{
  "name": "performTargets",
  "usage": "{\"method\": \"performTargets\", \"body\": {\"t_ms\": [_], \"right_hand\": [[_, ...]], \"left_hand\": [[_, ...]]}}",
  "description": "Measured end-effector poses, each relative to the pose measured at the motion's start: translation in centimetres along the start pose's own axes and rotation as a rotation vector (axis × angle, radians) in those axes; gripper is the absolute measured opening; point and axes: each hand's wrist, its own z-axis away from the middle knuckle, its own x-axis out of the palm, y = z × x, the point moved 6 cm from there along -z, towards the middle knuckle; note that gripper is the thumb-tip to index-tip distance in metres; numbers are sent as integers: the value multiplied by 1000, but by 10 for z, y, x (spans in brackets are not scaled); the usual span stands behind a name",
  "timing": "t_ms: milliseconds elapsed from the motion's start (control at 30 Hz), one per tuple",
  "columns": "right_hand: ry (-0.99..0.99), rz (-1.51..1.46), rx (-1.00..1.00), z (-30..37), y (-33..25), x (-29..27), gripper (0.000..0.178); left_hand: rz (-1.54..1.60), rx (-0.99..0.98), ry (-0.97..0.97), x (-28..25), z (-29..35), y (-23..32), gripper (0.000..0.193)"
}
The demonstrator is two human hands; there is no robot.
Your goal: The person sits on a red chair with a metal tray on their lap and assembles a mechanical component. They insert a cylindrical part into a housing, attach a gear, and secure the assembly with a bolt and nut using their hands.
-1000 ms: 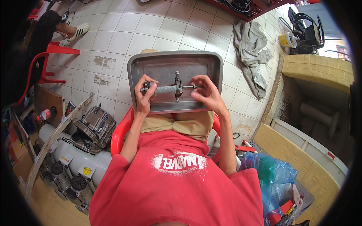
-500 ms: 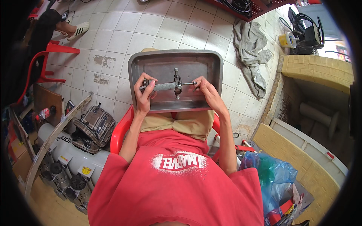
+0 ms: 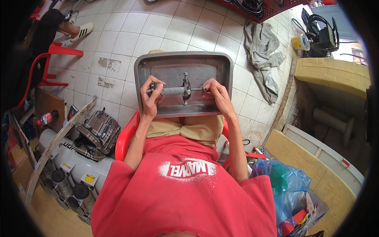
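A grey metal tray rests across my lap. Level over it lies a metal assembly: a thick grey tube, a cross-shaped clamp with bolts at its right end, and a thin rod running on to the right. My left hand is closed around the tube's left end, where a nut or bolt head shows between the fingers. At the other end, my right hand has its thumb and fingers pinched on the tip of the thin rod, partly hiding it.
Grey cloth lies on the tiled floor at right. Left are a plaid backpack, a white tank with motors and a red chair with a seated person's foot. A blue plastic bag stands lower right.
My right hand has shifted slightly, and its fingers have changed position at the rod's tip. The left hand, the metal assembly and the tray stay nearly still.
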Motion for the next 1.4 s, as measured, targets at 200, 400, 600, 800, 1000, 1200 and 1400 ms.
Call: {"method": "performTargets", "body": {"t_ms": [200, 400, 600, 800, 1000, 1200, 1400], "right_hand": [[147, 141, -184, 12, -39, 14, 34], [-27, 133, -146, 0, 9, -6, 40], [177, 219, -246, 11, -44, 17, 22], [61, 210, -258, 4, -11, 1, 25], [141, 72, -243, 11, -33, 10, 40], [154, 226, -235, 6, -17, 3, 12], [252, 189, -368, 11, -39, 10, 14]], "left_hand": [[-17, 15, 14, -4, 0, -2, 19], [62, 12, 12, 2, 0, 0, 19], [82, -7, 18, -3, 1, -3, 17], [70, 14, 20, 4, 0, 5, 18], [-40, 37, 2, -5, -1, -3, 19], [42, 28, 3, 0, 0, -2, 19], [-1, 61, 51, -1, 0, 3, 18]]}}
